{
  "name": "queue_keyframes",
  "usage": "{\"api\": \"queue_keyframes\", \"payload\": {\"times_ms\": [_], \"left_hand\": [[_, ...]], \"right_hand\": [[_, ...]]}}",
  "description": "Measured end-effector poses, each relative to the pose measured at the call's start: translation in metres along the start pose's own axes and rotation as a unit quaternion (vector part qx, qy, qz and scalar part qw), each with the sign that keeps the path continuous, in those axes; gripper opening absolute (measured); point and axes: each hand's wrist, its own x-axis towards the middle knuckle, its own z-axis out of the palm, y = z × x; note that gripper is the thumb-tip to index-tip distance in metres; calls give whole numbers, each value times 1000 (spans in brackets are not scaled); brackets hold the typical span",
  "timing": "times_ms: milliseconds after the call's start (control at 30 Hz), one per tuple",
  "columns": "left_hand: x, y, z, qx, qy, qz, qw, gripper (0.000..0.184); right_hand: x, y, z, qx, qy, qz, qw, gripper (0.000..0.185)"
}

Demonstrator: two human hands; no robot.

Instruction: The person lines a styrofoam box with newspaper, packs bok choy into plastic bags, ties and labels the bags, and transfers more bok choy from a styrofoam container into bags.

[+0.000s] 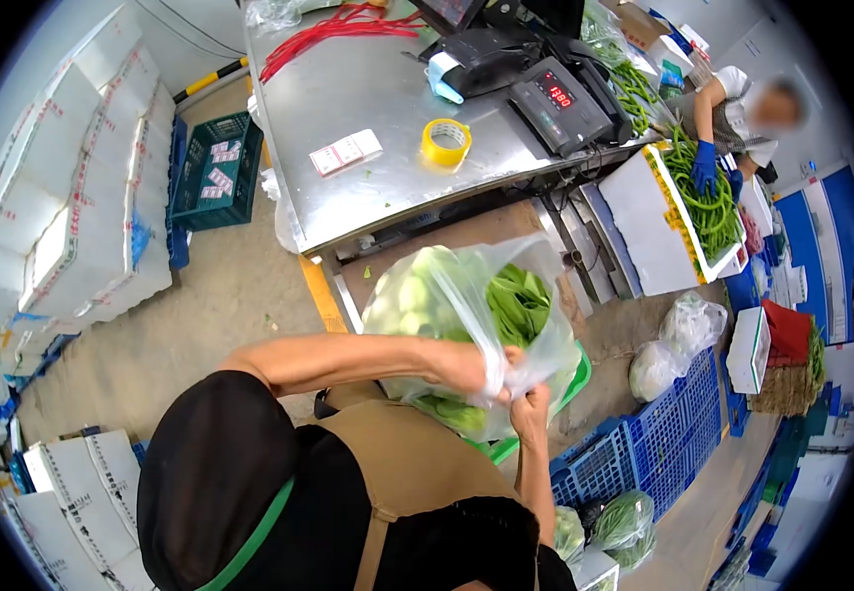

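Observation:
A clear plastic bag full of leafy green vegetables stands in front of me, over a green crate. My left hand is closed on the gathered neck of the bag. Just beside it, my right hand pinches the same twisted plastic. Pale stems and rounded vegetables show at the bag's left side, with dark green leaves at its right.
A metal table holds yellow tape, labels, red ties and a scale display. At right, a blue-gloved co-worker handles green peppers. Blue pallets lie lower right; white boxes are stacked left.

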Motion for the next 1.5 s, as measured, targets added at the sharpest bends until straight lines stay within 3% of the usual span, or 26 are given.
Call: {"api": "queue_keyframes", "payload": {"times_ms": [33, 67, 133, 167, 200, 267, 300, 400, 500, 533, 600, 700, 800, 833, 967, 1067, 1300, 1433, 1467, 1500], "left_hand": [[5, 0, 0, 130, -63, 22, 989, 16], [6, -2, 4, 177, -99, 39, 979, 16], [11, -5, 16, 269, -174, 78, 944, 18], [12, -7, 19, 312, -212, 98, 921, 18], [11, -8, 19, 281, -195, 91, 935, 19], [5, -7, 6, 228, -158, 77, 958, 21], [0, -6, 0, 166, -114, -21, 979, 24], [-24, 4, -21, 54, 22, -55, 997, 29], [-48, 1, -44, -210, 117, 37, 970, 41], [-56, 3, -56, -165, 135, 25, 977, 49], [-72, 0, -73, -139, 151, 60, 977, 42], [-94, -13, -92, -263, 261, 74, 926, 28], [-104, -20, -98, -326, 274, 56, 903, 27], [-104, -21, -98, -329, 284, 44, 899, 27], [-105, -28, -103, -295, 298, 31, 907, 30], [-104, -22, -105, -216, 340, -10, 915, 30], [-109, -29, -113, -313, 254, 86, 911, 25], [-114, -36, -113, -328, 277, 96, 898, 25], [-114, -33, -112, -284, 327, 54, 900, 24], [-114, -26, -110, -239, 376, 12, 895, 24]], "right_hand": [[11, -17, 9, -11, 21, -78, 997, 53], [25, -37, 19, -20, 45, -154, 987, 53], [38, -47, 40, 38, 44, -160, 985, 48], [49, -57, 38, -46, -13, -183, 982, 45], [61, -69, 38, -126, -69, -202, 969, 42], [77, -62, 49, -128, 76, -167, 975, 35], [86, -66, 51, -196, 115, -161, 960, 31], [104, -32, 50, -273, 137, -74, 949, 27], [138, -26, 49, -309, 30, -307, 900, 24], [150, -34, 57, -304, 19, -327, 895, 22], [175, -50, 72, -328, -34, -375, 866, 20], [211, 1, 105, -440, -51, -362, 820, 24], [225, 24, 128, -444, -15, -294, 846, 32], [228, 24, 130, -479, -9, -289, 829, 33], [236, 19, 122, -487, -35, -209, 847, 19], [241, 29, 119, -481, -26, -226, 846, 20], [212, -17, 98, -390, 22, -260, 883, 28], [169, -60, 51, -260, 58, -253, 930, 39], [160, -60, 39, -231, 82, -239, 939, 42], [151, -57, 29, -90, 92, -176, 976, 41]]}}
